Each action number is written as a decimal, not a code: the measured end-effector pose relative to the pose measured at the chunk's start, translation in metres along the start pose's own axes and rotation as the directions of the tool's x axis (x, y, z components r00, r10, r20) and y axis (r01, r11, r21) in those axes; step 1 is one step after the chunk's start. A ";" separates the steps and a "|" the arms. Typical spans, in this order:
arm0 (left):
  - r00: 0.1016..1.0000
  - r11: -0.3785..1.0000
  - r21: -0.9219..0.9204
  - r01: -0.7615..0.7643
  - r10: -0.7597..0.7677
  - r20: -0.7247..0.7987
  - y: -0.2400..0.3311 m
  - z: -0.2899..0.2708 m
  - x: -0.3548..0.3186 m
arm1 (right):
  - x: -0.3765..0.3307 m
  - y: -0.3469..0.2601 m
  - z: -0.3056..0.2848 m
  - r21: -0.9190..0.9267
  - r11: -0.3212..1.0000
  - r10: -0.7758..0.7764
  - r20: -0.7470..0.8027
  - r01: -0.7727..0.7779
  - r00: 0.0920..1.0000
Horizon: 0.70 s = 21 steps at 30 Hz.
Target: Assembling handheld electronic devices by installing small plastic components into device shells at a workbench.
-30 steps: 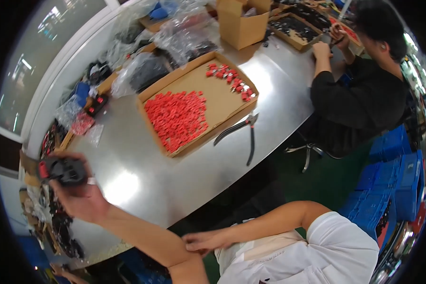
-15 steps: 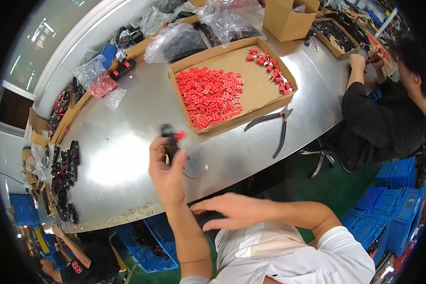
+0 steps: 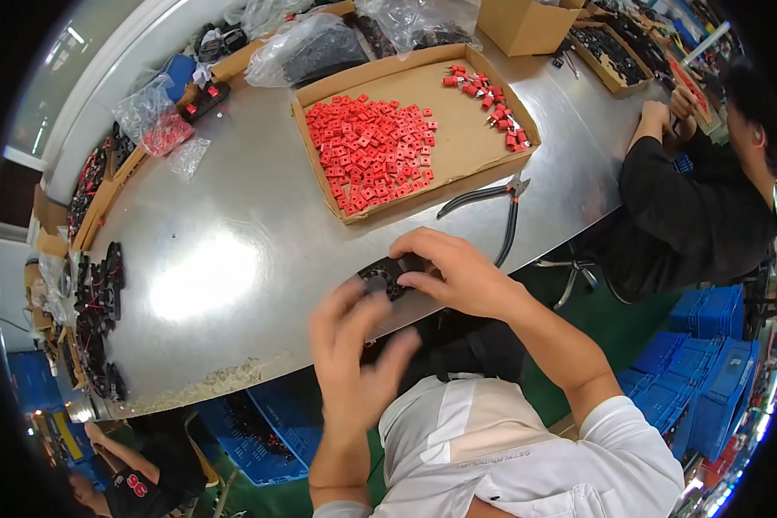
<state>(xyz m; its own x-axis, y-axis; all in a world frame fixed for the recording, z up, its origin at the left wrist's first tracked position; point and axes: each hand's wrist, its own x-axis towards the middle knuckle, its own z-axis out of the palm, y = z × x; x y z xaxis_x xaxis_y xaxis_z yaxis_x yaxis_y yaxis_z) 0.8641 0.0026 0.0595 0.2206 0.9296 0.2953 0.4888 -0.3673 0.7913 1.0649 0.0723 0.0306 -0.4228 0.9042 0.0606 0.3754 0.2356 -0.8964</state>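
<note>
My right hand [image 3: 459, 274] grips a black plastic part [image 3: 387, 276] between thumb and fingers, just over the near edge of the metal table. The part has a dark, detailed face with round shapes; its exact kind is unclear. Beside it, my left hand [image 3: 354, 350] is blurred by motion, its thumb and fingers spread apart. Beyond both hands, a shallow cardboard tray [image 3: 388, 205] holds a heap of small red square pieces [image 3: 367, 147] and a smaller group of red parts with metal pins [image 3: 496, 108]. Black-handled cutting pliers [image 3: 511, 203] lie right of my right hand.
Black parts [image 3: 102, 298] are lined up along the table's left side. Clear plastic bags [image 3: 306, 52] and a cardboard box [image 3: 527, 26] stand at the back. A co-worker in black [image 3: 699, 207] sits at the right. Blue crates [image 3: 708, 380] stand on the floor.
The black part has come down from the table's middle, out of my left hand and into my right. My left hand has lowered and opened; my right has reached up to the table edge.
</note>
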 end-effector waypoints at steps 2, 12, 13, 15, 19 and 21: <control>0.888 0.764 -0.576 0.292 0.007 0.460 0.010 -0.006 -0.035 | 0.004 -0.003 0.002 -0.023 0.998 -0.055 -0.007 0.055 0.998; 0.343 0.436 -0.582 0.686 0.512 0.787 0.009 0.029 -0.071 | -0.008 0.004 0.009 0.019 0.996 -0.082 -0.072 0.083 0.994; 0.342 0.413 -0.596 0.688 0.540 0.769 0.012 0.039 -0.075 | -0.010 0.004 0.011 0.006 0.996 -0.088 -0.086 0.089 0.992; 0.337 0.391 -0.609 0.690 0.572 0.748 0.014 0.056 -0.078 | -0.012 0.003 0.010 -0.010 0.996 -0.093 -0.105 0.093 0.990; 0.307 0.403 -0.575 0.712 0.558 0.771 0.019 0.081 -0.074 | -0.007 -0.001 0.003 -0.014 0.997 -0.081 -0.108 0.080 0.991; 0.320 0.422 -0.581 0.696 0.541 0.778 0.021 0.084 -0.071 | -0.007 0.000 0.002 -0.029 0.996 -0.085 -0.102 0.083 0.991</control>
<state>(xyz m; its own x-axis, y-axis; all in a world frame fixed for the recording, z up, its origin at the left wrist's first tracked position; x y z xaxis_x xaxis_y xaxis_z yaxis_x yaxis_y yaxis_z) 0.9297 -0.0734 0.0109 0.9915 0.0752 0.1066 -0.1300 0.5094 0.8506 1.0659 0.0657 0.0298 -0.3670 0.9124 0.1810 0.3632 0.3197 -0.8752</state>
